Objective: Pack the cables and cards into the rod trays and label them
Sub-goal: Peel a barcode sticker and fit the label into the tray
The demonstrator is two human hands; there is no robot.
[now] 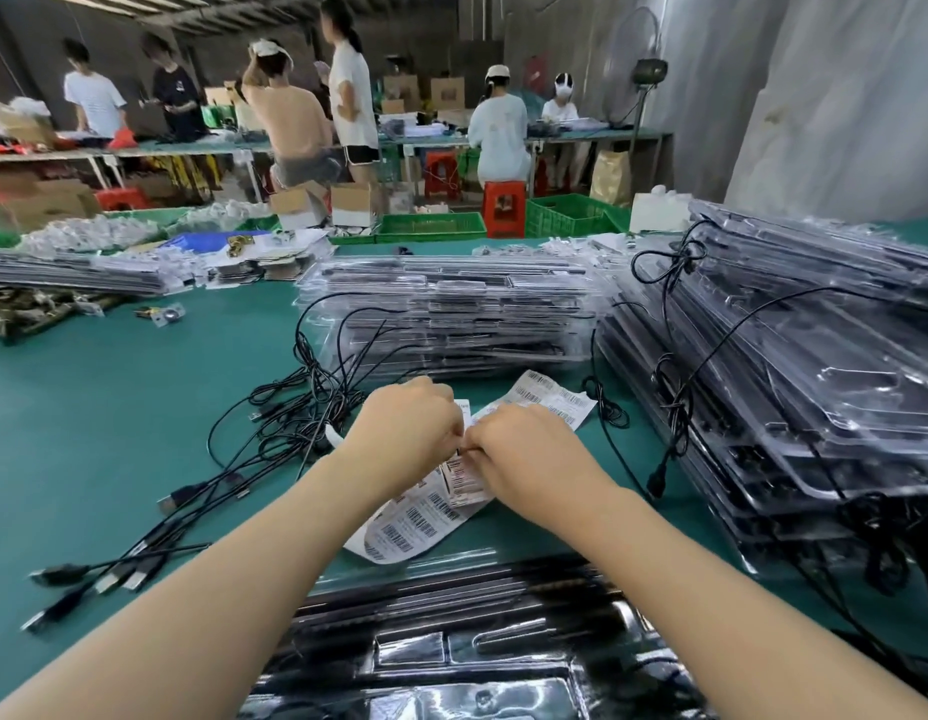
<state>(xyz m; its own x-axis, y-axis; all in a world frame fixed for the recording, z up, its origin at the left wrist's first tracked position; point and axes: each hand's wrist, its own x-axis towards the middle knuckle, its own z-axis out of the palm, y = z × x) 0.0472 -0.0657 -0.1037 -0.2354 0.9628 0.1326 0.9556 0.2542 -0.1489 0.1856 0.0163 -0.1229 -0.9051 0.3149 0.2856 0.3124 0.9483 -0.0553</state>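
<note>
Label strip [411, 518] runs near-left to far-right, left hand [411, 424], right hand [525, 455] pinching.

Light is even and diffuse over the flat teal-green table covering [114, 387]. The thin black cables [306, 402] lying on it cast only faint, soft shadows. White glare streaks the stack of clear plastic trays [815, 387] at its right side and the glossy black moulded tray [451, 662] at its near edge. Beyond its far edge the room is dimmer, and the standing people [295, 116] are soft and smeared. Wide-angle bending tilts the pale grey wall [841, 96] to its right. Barcode print on the white paper label strip [410, 527] at its middle is blurred.
</note>
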